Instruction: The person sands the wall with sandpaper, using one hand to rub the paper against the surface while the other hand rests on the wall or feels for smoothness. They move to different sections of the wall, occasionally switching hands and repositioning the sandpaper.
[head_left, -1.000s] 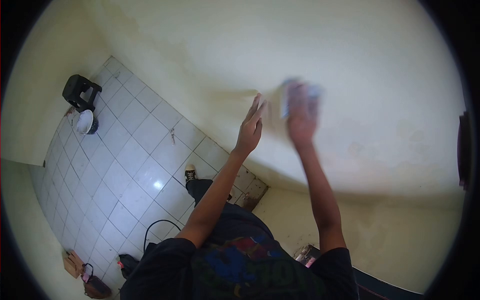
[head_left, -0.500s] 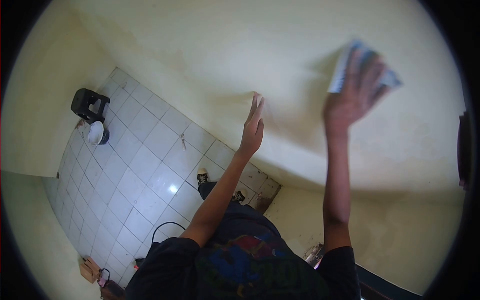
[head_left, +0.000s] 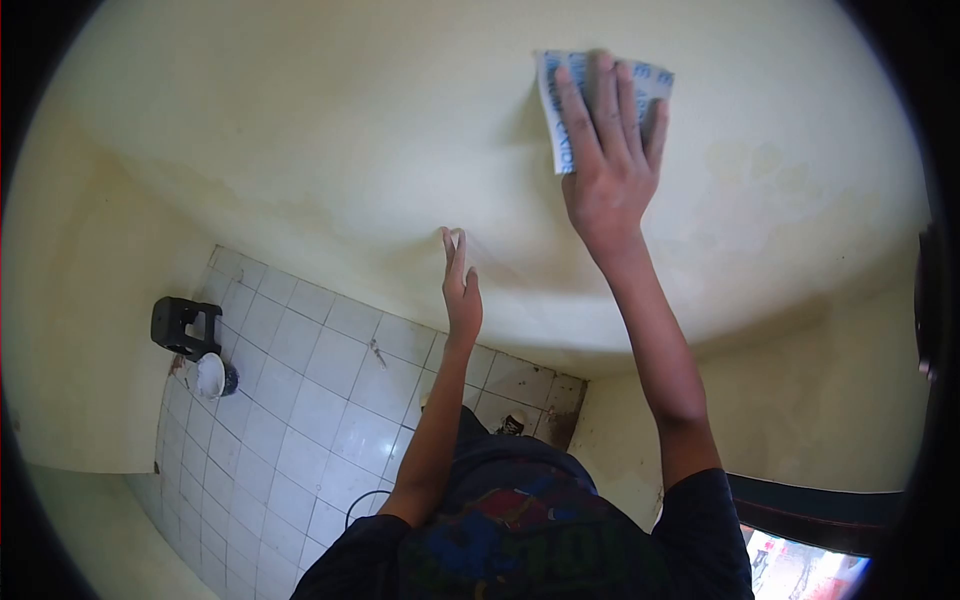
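Up on the pale yellow wall [head_left: 380,130], my right hand [head_left: 612,170] presses a sheet of sandpaper [head_left: 553,110] flat with its fingers spread over it. Blue lettering shows on the sheet's back, which faces me. The gritty side is hidden against the wall. Lower and to the left, my left hand [head_left: 461,290] holds nothing. Its fingers are stretched out, and the fingertips appear to touch the wall.
A black stool [head_left: 187,326] stands at the far left, with a bucket [head_left: 213,376] holding something whitish beside it. White tiles [head_left: 285,400] cover the floor. A dark frame [head_left: 820,515] is at lower right, and a dark object [head_left: 927,300] sits at the right edge.
My right hand has slid the sandpaper leftward and slightly up across the wall. My left hand appears lower and further left, as the whole view has also shifted.
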